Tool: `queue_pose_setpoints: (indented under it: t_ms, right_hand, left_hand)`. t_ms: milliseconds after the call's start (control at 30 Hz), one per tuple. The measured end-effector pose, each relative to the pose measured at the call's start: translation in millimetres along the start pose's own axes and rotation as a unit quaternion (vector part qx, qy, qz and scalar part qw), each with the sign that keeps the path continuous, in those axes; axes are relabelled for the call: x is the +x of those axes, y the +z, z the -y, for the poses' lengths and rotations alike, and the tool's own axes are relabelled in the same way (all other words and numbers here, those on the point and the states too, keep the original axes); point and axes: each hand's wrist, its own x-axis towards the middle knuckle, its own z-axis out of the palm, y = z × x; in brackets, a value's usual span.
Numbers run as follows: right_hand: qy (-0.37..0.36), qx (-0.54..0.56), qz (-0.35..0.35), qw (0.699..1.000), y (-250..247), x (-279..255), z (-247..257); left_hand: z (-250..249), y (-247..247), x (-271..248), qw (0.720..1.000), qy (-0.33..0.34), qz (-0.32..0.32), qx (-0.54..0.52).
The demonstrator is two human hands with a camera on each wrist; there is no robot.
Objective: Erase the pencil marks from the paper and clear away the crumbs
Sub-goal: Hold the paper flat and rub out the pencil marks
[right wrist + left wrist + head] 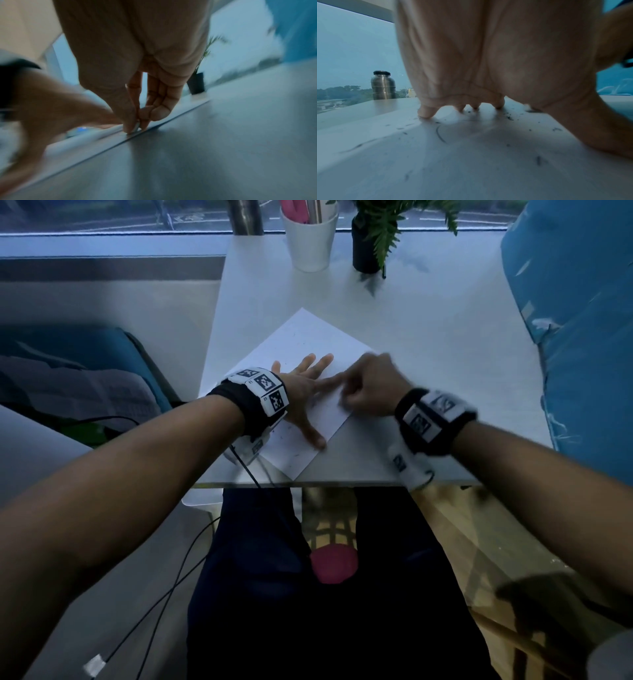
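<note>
Close under my left wrist camera, my left hand [488,60] presses splayed fingers [426,113] on the paper [471,169], where eraser crumbs [509,117] show that the head view barely catches. My right hand [137,67] pinches a small eraser [136,128] at the paper's edge. Beyond, on the white counter [445,354], a white cup [310,241] holds pink items; a steel flask [383,86] stands by the window.

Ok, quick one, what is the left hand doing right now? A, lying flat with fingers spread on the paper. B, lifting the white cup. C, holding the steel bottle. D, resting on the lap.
A: in the head view the left hand lies flat with fingers spread on the paper, and the left wrist view shows its fingertips touching the sheet.
</note>
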Motion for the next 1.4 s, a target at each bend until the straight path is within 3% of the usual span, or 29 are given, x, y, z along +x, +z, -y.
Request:
queue_pose_setpoints:
  t_ms: [100, 233, 333, 400, 533, 567, 633, 700, 833, 867, 967, 1033, 1133, 1200, 1333, 1400]
  right_hand:
    - [0.012, -0.027, -0.035, 0.999, -2.7, 4.9, -2.3]
    - [-0.059, -0.015, 0.078, 0.995, 18.9, -16.5, 22.1]
    - [0.012, -0.033, -0.012, 0.999, -7.4, 11.8, -7.4]
    - [0.015, -0.049, -0.028, 0.998, -6.9, 14.5, -8.2]
    - [-0.079, -0.028, 0.083, 0.993, 26.1, -15.8, 24.4]
    - [-0.062, -0.033, 0.082, 0.994, 19.1, -12.6, 20.0]
    - [-0.001, -0.048, 0.013, 0.999, -2.8, 7.8, -2.3]
    - [0.009, -0.061, -0.029, 0.998, -10.7, 12.7, -11.1]
    - [-0.085, -0.042, 0.07, 0.993, 30.5, -20.0, 28.1]
    - [-0.079, -0.042, 0.075, 0.993, 26.7, -18.3, 24.4]
    - [0.014, -0.044, -0.01, 0.999, -6.0, 11.4, -12.6]
    - [0.056, -0.039, -0.032, 0.997, -21.2, 21.2, -32.3]
    - [0.062, -0.038, -0.036, 0.997, -20.5, 23.5, -36.9]
    - [0.041, -0.022, -0.05, 0.998, -12.1, 16.6, -25.9]
    - [-0.063, -0.012, 0.045, 0.997, 21.5, -16.8, 12.3]
    - [-0.067, -0.01, 0.038, 0.997, 16.3, -16.5, 3.7]
  left_hand:
    - [-2.5, -0.5, -1.7, 1.0, -0.007, 0.003, -0.001]
    - [-2.7, -0.2, -0.4, 1.0, -0.005, 0.001, 0.014]
    - [-1.5, -1.5, -1.3, 1.0, -0.001, 0.0, 0.007]
    - [-1.2, 0.6, -0.9, 1.0, -0.003, 0.001, 0.009]
    - [-1.7, 1.6, 1.6, 1.0, -0.006, 0.004, 0.023]
    - [-0.5, 1.7, 1.3, 1.0, -0.005, 0.006, 0.019]
    - [0.8, 0.2, 1.0, 1.0, -0.001, 0.005, 0.014]
    - [-0.5, 0.8, 0.2, 1.0, 0.0, 0.006, 0.011]
    - [-3.5, 1.7, -0.3, 1.0, -0.006, 0.006, 0.027]
    - [-3.8, 0.8, -1.1, 1.0, -0.007, 0.006, 0.025]
    - [-3.4, -0.4, -2.1, 1.0, 0.001, 0.002, 0.011]
    - [-0.7, 0.8, -2.3, 1.0, 0.005, -0.001, 0.009]
    - [4.5, 1.5, -1.4, 1.0, 0.016, -0.012, 0.013]
    - [4.4, 1.4, -2.9, 1.0, 0.015, -0.011, 0.015]
    - [-0.8, -0.7, -0.6, 1.0, 0.004, 0.006, 0.029]
    - [-0.4, -1.3, 0.6, 1.0, 0.002, 0.008, 0.028]
